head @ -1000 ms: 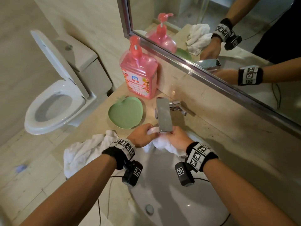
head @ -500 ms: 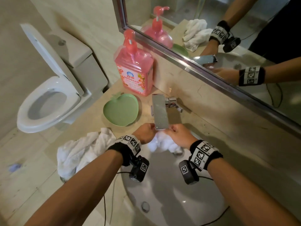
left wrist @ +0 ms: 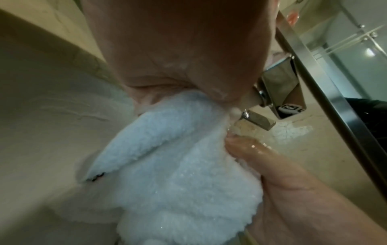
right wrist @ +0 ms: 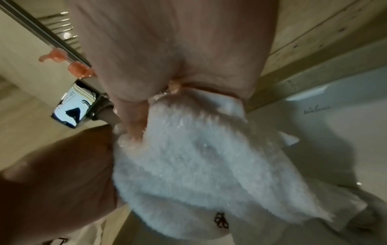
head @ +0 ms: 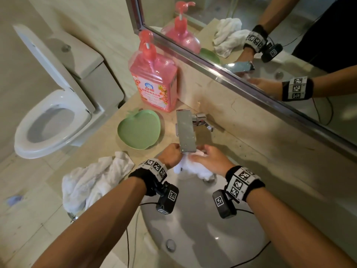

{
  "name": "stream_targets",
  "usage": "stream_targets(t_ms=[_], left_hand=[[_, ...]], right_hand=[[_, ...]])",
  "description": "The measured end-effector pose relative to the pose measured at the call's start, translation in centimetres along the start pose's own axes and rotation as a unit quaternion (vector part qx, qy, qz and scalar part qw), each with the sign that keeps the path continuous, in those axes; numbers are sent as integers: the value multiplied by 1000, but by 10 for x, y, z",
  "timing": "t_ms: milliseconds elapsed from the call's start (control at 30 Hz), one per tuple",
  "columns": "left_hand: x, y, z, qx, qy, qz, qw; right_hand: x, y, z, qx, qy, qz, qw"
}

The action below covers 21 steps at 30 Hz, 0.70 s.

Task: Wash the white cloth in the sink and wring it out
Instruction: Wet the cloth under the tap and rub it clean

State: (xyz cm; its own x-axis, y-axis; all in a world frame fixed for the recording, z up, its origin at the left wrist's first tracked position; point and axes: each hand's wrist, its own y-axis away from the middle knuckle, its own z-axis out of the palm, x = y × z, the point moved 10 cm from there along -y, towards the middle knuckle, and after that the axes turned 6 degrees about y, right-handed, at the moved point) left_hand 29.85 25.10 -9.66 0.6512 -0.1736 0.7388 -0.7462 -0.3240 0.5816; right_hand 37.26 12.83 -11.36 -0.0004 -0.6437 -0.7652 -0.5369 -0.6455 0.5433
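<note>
A wet, fluffy white cloth [head: 193, 167] hangs bunched over the sink [head: 202, 229], right under the chrome tap [head: 186, 132]. My left hand [head: 172, 154] grips its left side and my right hand [head: 210, 161] grips its right side. In the left wrist view the cloth [left wrist: 178, 165] fills the middle, with my left hand [left wrist: 167, 92] clamped on its top and my right hand [left wrist: 272, 165] beside it under the tap [left wrist: 280, 92]. The right wrist view has the cloth [right wrist: 209, 165] held in my right hand [right wrist: 178, 92], with water drops on it.
A second white towel [head: 92, 178] lies crumpled on the counter left of the sink. A green apple-shaped dish [head: 139, 130] and a pink soap bottle [head: 154, 82] stand behind it. A mirror [head: 270, 45] lines the wall. The toilet [head: 52, 117] is at the left.
Both hands stay under the tap with the cloth, working it between them; the right hand's fingers now lie more over the top of the cloth. The head view has shifted slightly.
</note>
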Motion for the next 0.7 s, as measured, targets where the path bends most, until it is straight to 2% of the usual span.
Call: stream_targets(t_ms=[100,200,300,400,533,567,633,700], left_hand=[[-15,3,-13,12,26,-34,999],[-18,11,-24,-6,79,-29,996],[-26,16,-33,-34,8,-8,999],[-37,14,-39,-25,-50,15,998],[-25,13,-23,-47,-68,38,996],[-20,12,-18,-45,-74,40,995],[-14,7,-15,-25,-62,35,997],[-17,1,-11,-13,-5,3,1000]], right_hand=[[-17,-2,22,-40,-42,-29,998],[-25,-9,31,-28,-86,-13,996],[-28,-12,30,8,-111,-9,994],[-31,-6,30,12,-101,-37,994],[-41,4,45,-64,16,-80,995],[-40,2,43,-58,39,-81,994],[-32,-1,32,-31,20,-47,998],[-26,-1,21,-13,9,-17,1000]])
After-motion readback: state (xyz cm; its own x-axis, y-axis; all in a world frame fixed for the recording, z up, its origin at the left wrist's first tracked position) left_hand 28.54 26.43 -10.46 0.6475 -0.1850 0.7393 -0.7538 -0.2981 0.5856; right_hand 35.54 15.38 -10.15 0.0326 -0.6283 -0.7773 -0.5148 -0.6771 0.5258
